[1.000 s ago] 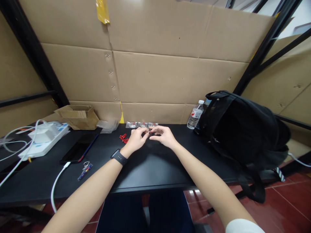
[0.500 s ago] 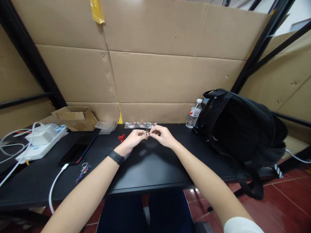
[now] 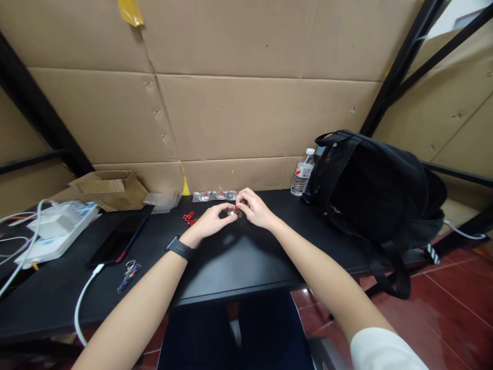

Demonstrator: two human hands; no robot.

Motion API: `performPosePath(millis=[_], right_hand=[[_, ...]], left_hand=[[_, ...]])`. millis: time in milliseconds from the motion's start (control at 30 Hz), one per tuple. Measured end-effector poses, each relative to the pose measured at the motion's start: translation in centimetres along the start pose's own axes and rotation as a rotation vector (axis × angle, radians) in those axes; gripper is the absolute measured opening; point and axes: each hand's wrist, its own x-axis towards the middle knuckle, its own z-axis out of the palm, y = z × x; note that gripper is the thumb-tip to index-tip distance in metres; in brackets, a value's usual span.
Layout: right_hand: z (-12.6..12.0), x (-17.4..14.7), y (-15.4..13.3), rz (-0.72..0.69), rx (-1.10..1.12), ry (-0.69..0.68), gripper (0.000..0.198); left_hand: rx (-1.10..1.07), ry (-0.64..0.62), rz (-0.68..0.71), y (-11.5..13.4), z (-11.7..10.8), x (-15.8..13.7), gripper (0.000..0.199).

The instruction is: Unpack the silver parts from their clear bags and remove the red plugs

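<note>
My left hand (image 3: 211, 222), with a dark watch on its wrist, is closed with thumb and fingers around a small shiny round piece (image 3: 231, 213). Its exact kind is too small to make out. Against that piece, the fingertips of my right hand (image 3: 254, 208) pinch a thin red cord (image 3: 235, 208). Left of my hands lies a small heap of red cords (image 3: 190, 218) on the black table (image 3: 239, 272). Behind them is a row of clear packets (image 3: 211, 196) with shiny round pieces and bits of red inside, partly covered by my right hand.
A water bottle (image 3: 302, 172) and a black backpack (image 3: 377, 205) stand at the right. On the left are a cardboard box (image 3: 111, 192), clear bags (image 3: 164, 201), a phone (image 3: 117, 239), a keychain (image 3: 129, 276) and a power strip (image 3: 57, 241) with white cables. Cardboard (image 3: 231, 118) walls the back.
My right hand has risen slightly, its fingers now higher over the round piece, with red cord showing between them. My left thumb has moved lower. The view has shifted a little.
</note>
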Motion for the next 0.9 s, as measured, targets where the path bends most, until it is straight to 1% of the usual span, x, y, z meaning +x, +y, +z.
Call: performPosePath(millis=[100,200,267,333,367,433,467,533,600,633,700,767,900], right_hand=[[0.2,-0.1,0.3,0.002,-0.061,-0.053,0.009],[0.6,-0.4,0.9,0.016,-0.140,-0.122,0.007],[0.7,-0.5,1.2,0.067,-0.200,-0.165,0.006],[0.2,-0.6,1.6,0.130,-0.265,-0.194,0.007],[-0.2,-0.6,1.7,0.157,-0.295,-0.197,0.006],[-1.4,-0.6,2.0,0.197,-0.339,-0.198,0.009],[-2.0,-0.6,2.1,0.217,-0.350,-0.221,0.016],[-3.1,-0.6,2.4,0.262,-0.355,-0.317,0.035],[-3.8,-0.7,2.6,0.300,-0.353,-0.418,0.048],[-4.0,-0.8,2.7,0.318,-0.351,-0.451,0.050],[-4.1,-0.9,3.0,0.352,-0.341,-0.488,0.047],[-4.0,-0.9,3.2,0.380,-0.325,-0.497,0.042],[-3.9,-0.9,3.7,0.389,-0.300,-0.485,0.036]], left_hand=[[0.207,0.010,-0.008,-0.7,-0.1,-0.1,0.033],[0.402,0.057,-0.045,-1.7,-1.3,-0.2,0.034],[0.525,0.148,-0.127,-2.6,-2.9,-0.3,0.031],[0.647,0.242,-0.225,-3.8,-5.0,-0.7,0.029],[0.691,0.266,-0.276,-4.4,-6.1,-1.0,0.028],[0.747,0.274,-0.351,-5.7,-8.1,-1.5,0.027],[0.752,0.252,-0.370,-6.4,-8.9,-1.8,0.026],[0.709,0.154,-0.367,-7.3,-9.7,-2.1,0.026],[0.648,0.048,-0.332,-8.0,-9.7,-2.2,0.027],[0.633,0.010,-0.316,-8.1,-9.4,-2.1,0.026],[0.649,-0.038,-0.302,-8.3,-8.7,-1.8,0.022],[0.691,-0.061,-0.305,-8.1,-8.1,-1.6,0.018],[0.747,-0.053,-0.319,-7.4,-7.6,-1.4,0.017]])
